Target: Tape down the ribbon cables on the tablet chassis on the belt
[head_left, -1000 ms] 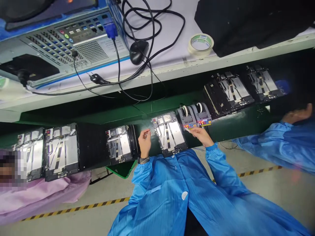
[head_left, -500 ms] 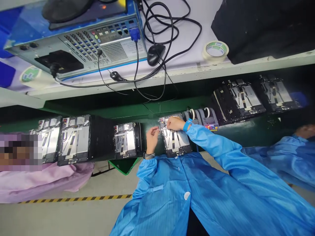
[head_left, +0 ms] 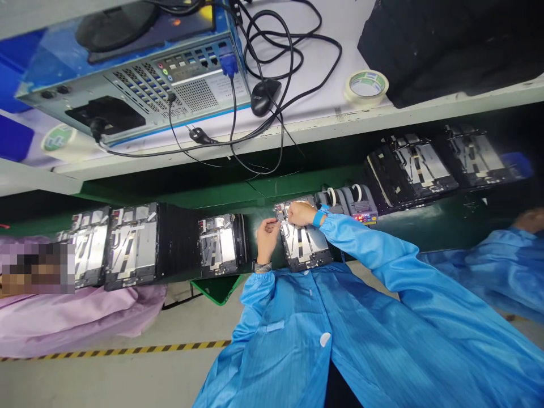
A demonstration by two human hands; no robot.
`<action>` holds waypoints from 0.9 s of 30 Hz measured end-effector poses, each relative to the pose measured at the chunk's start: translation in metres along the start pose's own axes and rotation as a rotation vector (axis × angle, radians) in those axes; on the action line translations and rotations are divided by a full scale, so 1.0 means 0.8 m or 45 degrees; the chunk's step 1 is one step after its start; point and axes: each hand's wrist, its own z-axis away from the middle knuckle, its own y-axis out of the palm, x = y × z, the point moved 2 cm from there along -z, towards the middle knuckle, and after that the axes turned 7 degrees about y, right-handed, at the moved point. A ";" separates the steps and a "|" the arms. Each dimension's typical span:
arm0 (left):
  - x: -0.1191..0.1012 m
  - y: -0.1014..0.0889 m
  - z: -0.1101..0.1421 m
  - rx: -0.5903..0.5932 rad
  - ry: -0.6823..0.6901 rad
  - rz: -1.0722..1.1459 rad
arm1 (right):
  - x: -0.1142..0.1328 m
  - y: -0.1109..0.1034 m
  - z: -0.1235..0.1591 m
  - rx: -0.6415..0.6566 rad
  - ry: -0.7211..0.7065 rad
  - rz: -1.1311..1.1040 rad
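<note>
Both hands sit at twelve o'clock on an open tablet housing [head_left: 304,249] lying on the green counter [head_left: 425,221]: the right hand [head_left: 301,213] curls its fingers over the top edge, the left hand [head_left: 267,241] pinches just beside it, any grasp too small to tell.

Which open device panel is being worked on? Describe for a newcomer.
On the green workbench, find the open device panel just left of the two tape dispensers. Unlike its neighbours, it has hands on it: right hand on top, left hand at upper-left corner.
</note>
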 end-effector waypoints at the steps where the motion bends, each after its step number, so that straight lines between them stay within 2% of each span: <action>1: 0.000 0.001 -0.001 0.000 -0.002 -0.008 | 0.001 0.000 0.000 0.000 0.001 0.011; 13: -0.001 -0.005 -0.024 0.096 -0.061 -0.156 | 0.002 0.003 -0.001 -0.032 0.000 0.029; 19: -0.038 0.012 -0.013 0.028 0.049 -0.690 | 0.003 0.006 -0.003 -0.015 0.006 0.032; 22: -0.052 0.024 -0.005 0.005 0.061 -0.825 | 0.001 0.001 -0.003 -0.019 -0.005 0.055; 25: -0.048 0.026 -0.008 0.006 0.053 -0.816 | -0.007 -0.008 -0.001 -0.026 -0.013 0.102; 27: -0.035 0.020 -0.015 0.034 0.038 -0.678 | -0.016 -0.014 0.001 -0.027 -0.023 0.114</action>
